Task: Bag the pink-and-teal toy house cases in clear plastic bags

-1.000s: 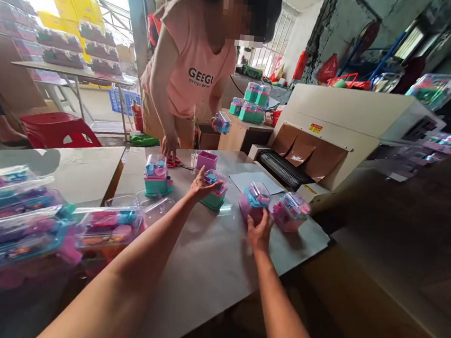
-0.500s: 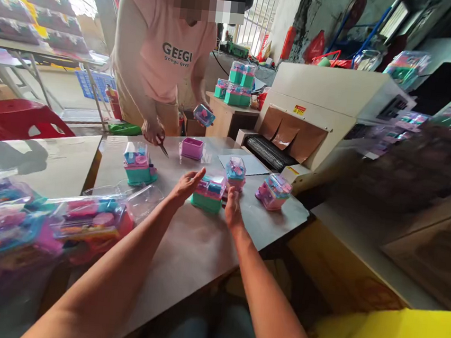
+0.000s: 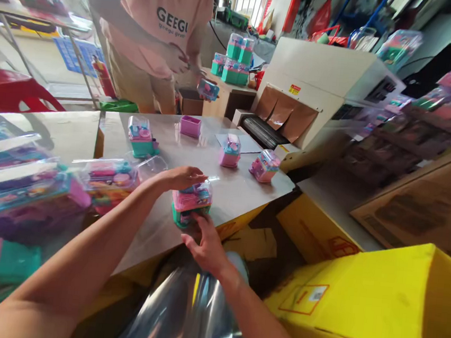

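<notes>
A pink and teal toy box [image 3: 190,204] with a clear lid stands at the near edge of the grey table [image 3: 243,189]. My left hand [image 3: 182,177] lies over its top, fingers curled round it. From below, my right hand [image 3: 205,243] has its fingers against the box's lower front. Clear plastic film [image 3: 191,314] bunches under my right wrist, in my lap.
Further back on the table stand two pink boxes [image 3: 230,152] [image 3: 264,166], a teal box [image 3: 143,136] and a purple tray [image 3: 190,126]. A person in a pink shirt [image 3: 160,19] holds a small box [image 3: 208,89]. A heat tunnel machine [image 3: 317,87] is behind; yellow cartons [image 3: 375,305] right; stacked toy packs [image 3: 28,187] left.
I have pulled the pink and teal box from mid-table to the near edge. My right hand left the pink box, which stays behind, and now meets the teal box's front.
</notes>
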`<state>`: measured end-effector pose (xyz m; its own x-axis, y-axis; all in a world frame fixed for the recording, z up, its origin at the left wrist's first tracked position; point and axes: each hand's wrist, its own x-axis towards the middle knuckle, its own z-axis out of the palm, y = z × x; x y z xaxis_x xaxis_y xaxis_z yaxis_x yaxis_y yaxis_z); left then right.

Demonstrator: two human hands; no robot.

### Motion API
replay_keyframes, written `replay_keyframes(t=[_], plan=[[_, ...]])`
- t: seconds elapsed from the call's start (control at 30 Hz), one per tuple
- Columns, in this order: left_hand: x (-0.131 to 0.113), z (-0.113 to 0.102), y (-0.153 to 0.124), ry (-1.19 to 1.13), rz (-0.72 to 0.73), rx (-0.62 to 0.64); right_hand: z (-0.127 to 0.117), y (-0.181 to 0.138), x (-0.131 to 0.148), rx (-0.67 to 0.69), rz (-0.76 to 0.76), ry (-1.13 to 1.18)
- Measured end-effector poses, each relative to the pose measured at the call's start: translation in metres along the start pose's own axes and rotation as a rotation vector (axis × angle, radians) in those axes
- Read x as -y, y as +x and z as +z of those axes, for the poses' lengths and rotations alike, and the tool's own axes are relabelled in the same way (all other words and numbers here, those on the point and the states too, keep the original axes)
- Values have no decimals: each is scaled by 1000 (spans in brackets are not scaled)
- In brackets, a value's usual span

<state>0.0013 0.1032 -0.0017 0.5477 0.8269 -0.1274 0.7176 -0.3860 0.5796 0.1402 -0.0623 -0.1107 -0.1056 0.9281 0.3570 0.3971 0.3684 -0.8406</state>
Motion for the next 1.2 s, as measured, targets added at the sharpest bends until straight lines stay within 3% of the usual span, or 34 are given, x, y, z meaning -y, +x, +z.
replay_keyframes(t=[0.1, 0.2, 0.27, 0.33, 0.43, 0.5, 0.53, 0.6, 0.67, 0.73, 0.83, 1.03, 1.2], plan=[[-2, 0, -13, 25, 108, 36, -4, -8, 13, -23, -38, 8], [-6, -3, -24, 35, 170, -100, -23, -17, 20, -124, -11, -8], [-12, -5, -37, 30, 219, -223, -41, -30, 24, -76, 12, -39], [-19, -2, -59, 33, 297, -347, -56, -47, 28, 142, 31, -118], [-27, 27, -111, 25, 360, -485, -63, -73, 30, 654, 141, -396], [-25, 67, -153, 47, 383, -440, -55, -85, 29, 852, 230, -630], [-21, 92, -174, 89, 423, -330, -50, -89, 29, 878, 248, -726], [-5, 141, -210, 213, 473, -152, -39, -95, 28, 872, 227, -847], [16, 181, -234, 296, 398, -127, -34, -101, 28, 876, 183, -898], [34, 201, -244, 322, 350, -126, -36, -109, 28, 895, 135, -913], [40, 204, -244, 313, 355, -182, -47, -127, 27, 877, 50, -865], [12, 193, -239, 185, 431, -229, -66, -165, 19, 788, 4, -722], [-9, 192, -239, -205, 468, -113, -85, -157, 27, 553, 21, -598]])
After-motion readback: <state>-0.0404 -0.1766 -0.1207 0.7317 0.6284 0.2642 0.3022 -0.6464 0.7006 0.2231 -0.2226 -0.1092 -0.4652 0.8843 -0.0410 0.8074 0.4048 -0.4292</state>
